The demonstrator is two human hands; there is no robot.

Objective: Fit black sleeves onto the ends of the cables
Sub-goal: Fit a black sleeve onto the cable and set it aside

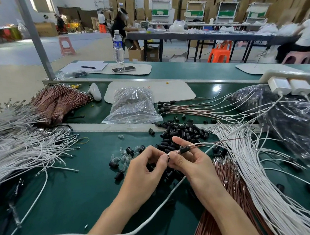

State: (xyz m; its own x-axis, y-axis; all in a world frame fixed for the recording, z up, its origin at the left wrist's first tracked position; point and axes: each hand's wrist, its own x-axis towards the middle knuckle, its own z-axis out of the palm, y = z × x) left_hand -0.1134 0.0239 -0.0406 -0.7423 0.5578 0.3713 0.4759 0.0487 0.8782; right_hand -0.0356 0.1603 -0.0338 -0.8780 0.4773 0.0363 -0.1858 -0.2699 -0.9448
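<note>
Mid-fit above the worktop [80, 185]: the right hand [189, 161] pinches a black sleeve [184, 149] threaded on 2 cables [206, 144] (1 white, 1 brown), the left hand [146, 165] pinches their tips just beside it, so next probably slide the sleeve onto those ends.

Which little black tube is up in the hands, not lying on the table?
The black sleeve threaded on the cables held by the right hand. All the others lie on the green table, most in a loose pile.
</note>
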